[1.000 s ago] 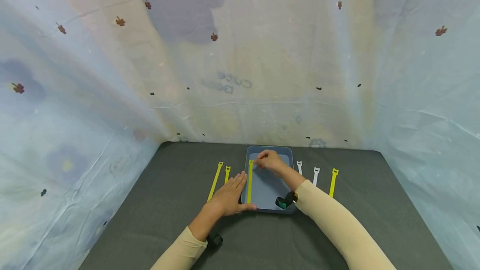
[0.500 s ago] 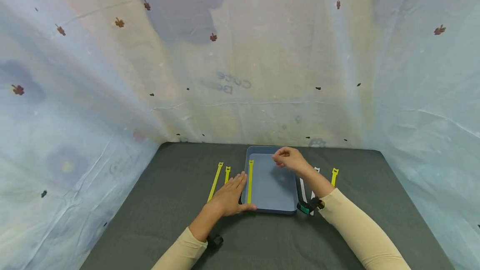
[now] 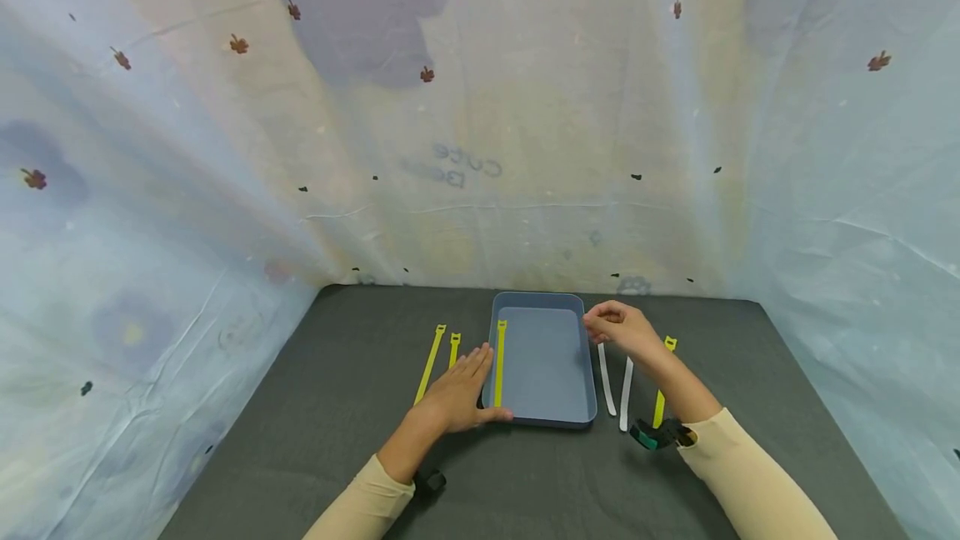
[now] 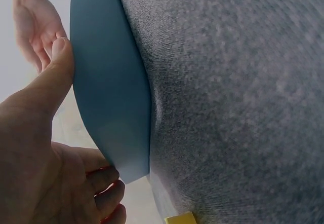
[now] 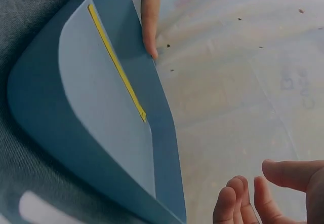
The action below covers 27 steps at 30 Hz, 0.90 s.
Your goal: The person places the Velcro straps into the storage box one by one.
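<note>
My left hand (image 3: 459,397) rests at the left front corner of a shallow blue-grey tray (image 3: 551,365), its fingers extended along the side and its thumb on the front rim. Inside the tray, along its left wall, lies a yellow cable tie (image 3: 500,365) with a slotted head. Just right of the tray, my right hand (image 3: 621,330) hovers over the upper ends of two white cable ties (image 3: 606,380), hiding their heads. In the right wrist view its fingers (image 5: 227,203) are loosely bent, with a gap to the thumb and nothing between.
Left of the tray lie two more yellow cable ties (image 3: 430,363), one partly behind the left hand. Another yellow cable tie (image 3: 660,408) lies at the right, partly under the right forearm. A dark grey cloth (image 3: 525,482) covers the table; a patterned curtain (image 3: 480,148) hangs behind.
My right hand has moved right, from beside the yellow cable tie in the tray, across the tray, to above the white cable ties. My left hand has stayed put.
</note>
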### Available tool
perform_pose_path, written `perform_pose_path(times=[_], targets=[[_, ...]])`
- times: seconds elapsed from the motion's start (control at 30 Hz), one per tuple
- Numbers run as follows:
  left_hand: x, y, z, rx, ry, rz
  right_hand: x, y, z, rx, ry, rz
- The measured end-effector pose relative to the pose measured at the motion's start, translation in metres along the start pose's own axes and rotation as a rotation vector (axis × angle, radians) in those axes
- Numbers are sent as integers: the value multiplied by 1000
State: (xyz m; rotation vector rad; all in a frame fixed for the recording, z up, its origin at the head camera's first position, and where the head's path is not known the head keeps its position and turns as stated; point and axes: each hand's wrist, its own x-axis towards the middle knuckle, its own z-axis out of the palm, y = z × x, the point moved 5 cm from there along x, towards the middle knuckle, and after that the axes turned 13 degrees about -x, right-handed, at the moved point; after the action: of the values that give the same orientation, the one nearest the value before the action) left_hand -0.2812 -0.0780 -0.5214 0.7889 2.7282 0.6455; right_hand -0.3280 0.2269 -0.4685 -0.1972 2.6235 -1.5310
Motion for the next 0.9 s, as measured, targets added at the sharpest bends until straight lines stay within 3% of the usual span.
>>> perform_pose_path(times=[0.23,0.9], targets=[[0,1,1,-6,-3,0,-15,15,-20,18,53,20],[0,0,0,4,-8,-7,-33,64,-57,-147,183,114]])
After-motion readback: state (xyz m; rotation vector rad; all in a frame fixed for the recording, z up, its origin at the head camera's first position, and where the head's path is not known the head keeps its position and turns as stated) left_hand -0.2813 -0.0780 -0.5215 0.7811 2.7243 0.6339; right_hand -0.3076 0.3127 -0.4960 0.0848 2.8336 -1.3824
